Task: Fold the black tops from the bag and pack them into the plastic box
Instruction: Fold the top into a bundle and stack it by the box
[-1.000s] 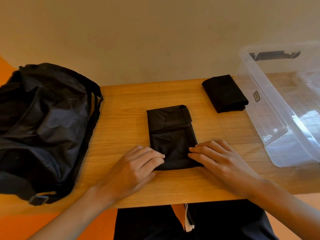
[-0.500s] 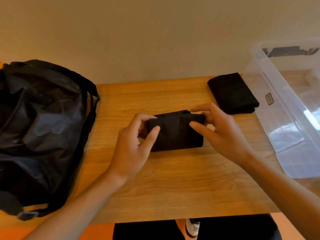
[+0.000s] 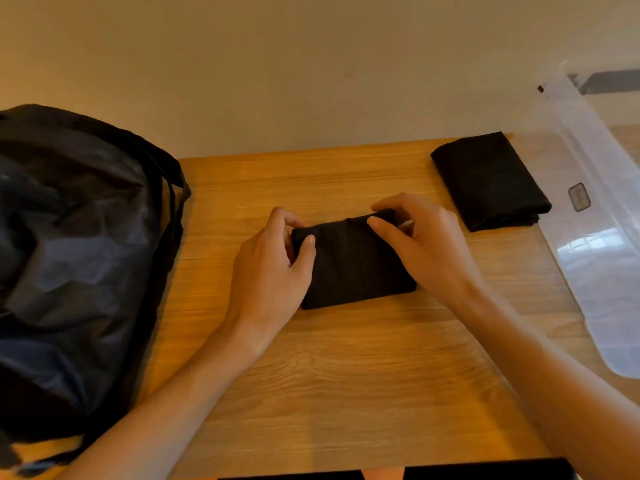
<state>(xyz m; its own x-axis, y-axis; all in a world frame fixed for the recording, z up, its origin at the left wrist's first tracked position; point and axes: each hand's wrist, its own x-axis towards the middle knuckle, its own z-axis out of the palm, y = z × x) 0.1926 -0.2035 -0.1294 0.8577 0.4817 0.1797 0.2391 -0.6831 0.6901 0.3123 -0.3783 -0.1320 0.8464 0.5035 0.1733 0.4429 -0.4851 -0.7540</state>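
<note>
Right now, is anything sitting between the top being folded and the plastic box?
Yes. A second folded top lies on the table against the plastic box wall, right of the top that the left hand and right hand grip.

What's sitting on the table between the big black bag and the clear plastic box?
In the head view, two black tops: one held by both hands mid-table, and a finished folded one touching the box. The bag sits left.
</note>
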